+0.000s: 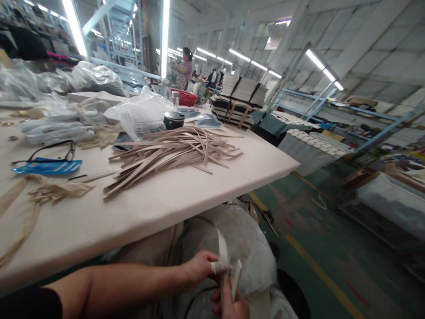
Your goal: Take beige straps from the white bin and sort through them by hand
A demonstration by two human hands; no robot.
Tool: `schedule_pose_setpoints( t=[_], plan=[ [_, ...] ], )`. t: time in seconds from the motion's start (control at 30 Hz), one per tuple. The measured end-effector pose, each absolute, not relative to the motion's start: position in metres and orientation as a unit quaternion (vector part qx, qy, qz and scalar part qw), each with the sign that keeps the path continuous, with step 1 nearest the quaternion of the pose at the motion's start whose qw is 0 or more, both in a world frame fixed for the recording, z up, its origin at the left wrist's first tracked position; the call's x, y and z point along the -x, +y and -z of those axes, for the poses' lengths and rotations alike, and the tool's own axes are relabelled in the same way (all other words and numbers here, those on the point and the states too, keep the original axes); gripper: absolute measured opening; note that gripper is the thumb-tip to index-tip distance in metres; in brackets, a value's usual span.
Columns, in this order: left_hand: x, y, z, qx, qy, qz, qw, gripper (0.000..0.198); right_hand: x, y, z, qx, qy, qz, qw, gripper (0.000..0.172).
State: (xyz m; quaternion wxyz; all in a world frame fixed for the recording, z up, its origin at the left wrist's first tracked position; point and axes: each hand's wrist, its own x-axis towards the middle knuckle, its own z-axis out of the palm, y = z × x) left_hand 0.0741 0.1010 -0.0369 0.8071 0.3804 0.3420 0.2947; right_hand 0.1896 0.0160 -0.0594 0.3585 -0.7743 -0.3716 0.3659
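- Head view, edges first: the table point(265, 161) ends in a long near edge running from 7 o'clock up to a corner at 3 o'clock, and both hands work outside it, at 6 o'clock.
- Room for the hands is snug: the edge lies toward 12 o'clock from them, and a plastic-wrapped bundle point(247, 241) fills the space just behind them; green floor point(318, 239) with yellow lines spreads at 4 o'clock.
- On the pale tabletop, a pile of strips point(175, 153) lies near the centre; glasses point(49, 153) rest on a blue packet point(48, 166) at 9 o'clock, and a white plastic bag point(142, 113) sits at 10 o'clock.
- Beyond, a strapped stack point(244, 88) stands at 1 o'clock, and another person point(184, 71) is at 11 o'clock, under tube lights.
- The pale strip point(222, 246) is at 6 o'clock, between the hands; its long axis runs upward, the free part bending from 12 toward 11 o'clock.
- The left hand point(201, 269) pinches the strip narrowly (one digit wears a pale wrapping); the right hand point(234, 303) is closed round its lower part.
- A second pale end point(237, 277) juts toward 1 o'clock from the right hand (same strip or another, I cannot tell).
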Motion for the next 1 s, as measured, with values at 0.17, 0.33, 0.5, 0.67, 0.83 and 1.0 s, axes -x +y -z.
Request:
schedule_pose_setpoints(
  t=[0.17, 0.33, 0.5, 0.67, 0.83, 1.0],
  plan=[
    [-0.07, 0.117, 0.035, -0.328, 0.41, -0.356, 0.773, 0.051, -0.186, 0.008, 0.062, 0.734, -0.377, -0.392, 0.407, 0.077],
    [-0.07, 0.107, 0.035, -0.351, 0.359, -0.281, 0.818, 0.047, -0.185, 0.006, 0.063, 0.735, -0.371, -0.398, 0.404, 0.073],
    [-0.071, 0.097, 0.035, -0.401, 0.278, -0.234, 0.841, 0.048, -0.185, 0.013, 0.047, 0.73, -0.381, -0.38, 0.42, 0.065],
    [-0.069, 0.111, 0.038, -0.358, 0.368, -0.274, 0.813, 0.045, -0.19, 0.002, 0.053, 0.727, -0.372, -0.374, 0.439, 0.068],
    [-0.07, 0.11, 0.043, -0.28, 0.366, -0.235, 0.856, 0.047, -0.22, -0.002, 0.069, 0.731, -0.467, -0.173, 0.468, 0.046],
    [-0.073, 0.1, 0.049, -0.278, 0.357, -0.207, 0.868, 0.037, -0.223, 0.007, 0.069, 0.609, -0.671, -0.036, 0.422, 0.036]
  ],
)
